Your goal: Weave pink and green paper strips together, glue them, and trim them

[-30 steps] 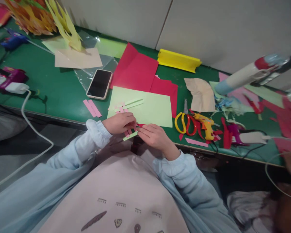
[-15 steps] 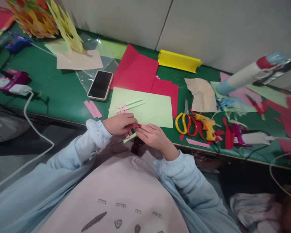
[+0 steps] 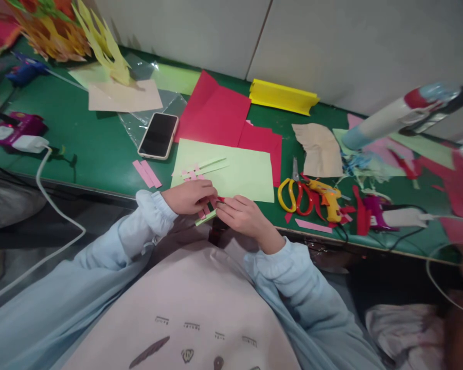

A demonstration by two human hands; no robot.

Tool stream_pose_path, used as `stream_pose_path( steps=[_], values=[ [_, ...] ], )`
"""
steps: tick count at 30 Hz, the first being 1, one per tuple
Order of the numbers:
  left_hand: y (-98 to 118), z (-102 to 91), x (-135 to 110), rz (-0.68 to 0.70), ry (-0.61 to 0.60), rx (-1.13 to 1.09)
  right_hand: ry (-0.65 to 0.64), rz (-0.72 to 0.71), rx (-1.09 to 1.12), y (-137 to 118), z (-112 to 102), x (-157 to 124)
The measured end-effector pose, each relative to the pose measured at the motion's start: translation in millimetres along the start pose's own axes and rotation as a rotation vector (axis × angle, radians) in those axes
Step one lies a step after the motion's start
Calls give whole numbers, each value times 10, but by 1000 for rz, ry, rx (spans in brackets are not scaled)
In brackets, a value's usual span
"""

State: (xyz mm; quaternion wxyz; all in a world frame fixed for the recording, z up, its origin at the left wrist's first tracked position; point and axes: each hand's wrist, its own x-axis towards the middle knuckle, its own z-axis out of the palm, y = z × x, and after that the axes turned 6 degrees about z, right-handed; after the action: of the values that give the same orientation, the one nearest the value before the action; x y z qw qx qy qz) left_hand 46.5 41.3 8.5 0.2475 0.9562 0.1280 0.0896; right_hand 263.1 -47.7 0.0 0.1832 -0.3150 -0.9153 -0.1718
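At the near edge of the green table (image 3: 92, 149), above the person's lap: items, then hazards.

1. Strip weave (image 3: 194, 172): pink and pale green paper strips, interlaced. The far end rests on the pale green sheet (image 3: 241, 172). The near end overhangs the table edge between both hands. One green strip (image 3: 206, 218) sticks out loose below the fingers.
2. Left hand (image 3: 191, 197): curled, fingers pressed down over the near part of the weave, pinning it. The thumb is hidden.
3. Right hand (image 3: 244, 216): fingers drawn together in a pinch at the weave's edge, fingertips meeting those of the left. Which strip they grip cannot be told.
4. Nearby: loose pink strips (image 3: 146, 173) just left of the sheet, with the phone (image 3: 158, 135) beyond them. Scissors (image 3: 293, 195) and a yellow glue gun (image 3: 327, 198) lie side by side to the right. Red paper (image 3: 216, 110) lies under the sheet's far edge.

Hazards, as judged:
- The crossings look unfixed, so a tug from the pinching hand could slide them apart or pull a strip clean out.
- Thin paper could crease or tear at the pinch.
- The overhanging green strip could slip free and drop into the lap.
- A sleeve sweeping sideways could drag the sheet, and the weave's far end with it.
- The glue gun's cord trails off the table edge, so a snag could haul the gun across the papers.
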Motion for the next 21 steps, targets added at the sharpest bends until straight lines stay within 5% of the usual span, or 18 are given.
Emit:
stream_pose_path(
  steps=[21],
  values=[
    [-38, 9, 11, 36, 38, -20, 57, 75, 42, -21, 19, -57]
  ],
)
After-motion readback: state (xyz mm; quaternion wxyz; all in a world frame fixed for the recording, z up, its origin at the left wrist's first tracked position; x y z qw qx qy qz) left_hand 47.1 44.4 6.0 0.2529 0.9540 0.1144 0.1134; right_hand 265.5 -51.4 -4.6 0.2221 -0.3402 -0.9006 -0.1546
